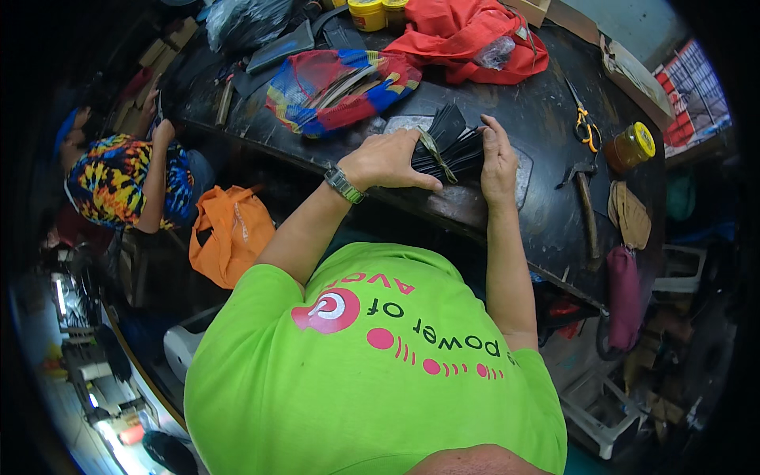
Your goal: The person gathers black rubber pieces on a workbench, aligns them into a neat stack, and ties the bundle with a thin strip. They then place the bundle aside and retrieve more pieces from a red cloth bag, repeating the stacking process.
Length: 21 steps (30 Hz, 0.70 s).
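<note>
A bundle of thin black flat pieces (462, 152), perhaps leather or sheet material, rests near the table's front edge. A pale tie (436, 155) runs around its left part, and the pieces fan out at the right. My left hand (385, 162), with a metal watch (343, 184) on its wrist, grips the bundle's left end between thumb and fingers. My right hand (499, 164) stands at the bundle's right side, fingers stretched upward and the palm turned toward the pieces. Whether that palm presses on them is hard to see.
Right of the bundle lie orange-handled scissors (587, 129), a hammer (586, 198) and a yellow-lidded jar (630, 148). A colourful mesh bag (342, 89) and a red cloth bag (472, 38) sit behind. At left are an orange bag (229, 235) and another person (131, 180).
</note>
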Available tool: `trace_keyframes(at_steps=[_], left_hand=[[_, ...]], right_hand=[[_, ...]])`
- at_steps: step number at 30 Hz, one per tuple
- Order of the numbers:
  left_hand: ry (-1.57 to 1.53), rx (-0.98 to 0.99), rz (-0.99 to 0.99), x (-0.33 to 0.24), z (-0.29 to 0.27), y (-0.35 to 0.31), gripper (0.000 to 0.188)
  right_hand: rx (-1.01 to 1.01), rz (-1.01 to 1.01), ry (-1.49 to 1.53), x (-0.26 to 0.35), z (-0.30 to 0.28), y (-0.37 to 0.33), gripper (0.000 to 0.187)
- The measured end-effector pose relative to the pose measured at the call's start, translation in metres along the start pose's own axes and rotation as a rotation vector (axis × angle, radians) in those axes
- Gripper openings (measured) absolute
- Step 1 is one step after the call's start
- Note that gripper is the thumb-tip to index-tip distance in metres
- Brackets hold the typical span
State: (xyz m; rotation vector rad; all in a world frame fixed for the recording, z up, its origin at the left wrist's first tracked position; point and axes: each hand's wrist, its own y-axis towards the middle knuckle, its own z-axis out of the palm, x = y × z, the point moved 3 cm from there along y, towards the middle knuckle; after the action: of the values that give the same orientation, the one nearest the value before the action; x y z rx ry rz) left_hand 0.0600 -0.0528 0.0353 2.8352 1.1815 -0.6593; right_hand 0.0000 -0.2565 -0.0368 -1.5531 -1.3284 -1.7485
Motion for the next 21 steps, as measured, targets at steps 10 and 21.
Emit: trace_keyframes(at_steps=[10, 21], left_hand=[[-0.103, 0.097, -0.112, -0.006, 0.001, 0.001, 0.088], [-0.096, 0.095, -0.105, -0.028, 0.006, -0.003, 0.070]], right_hand=[[0.092, 0.013, 0.023, 0.005, 0.002, -0.003, 0.047], [0.119, -0.045, 0.047, 0.010, 0.001, -0.001, 0.045]])
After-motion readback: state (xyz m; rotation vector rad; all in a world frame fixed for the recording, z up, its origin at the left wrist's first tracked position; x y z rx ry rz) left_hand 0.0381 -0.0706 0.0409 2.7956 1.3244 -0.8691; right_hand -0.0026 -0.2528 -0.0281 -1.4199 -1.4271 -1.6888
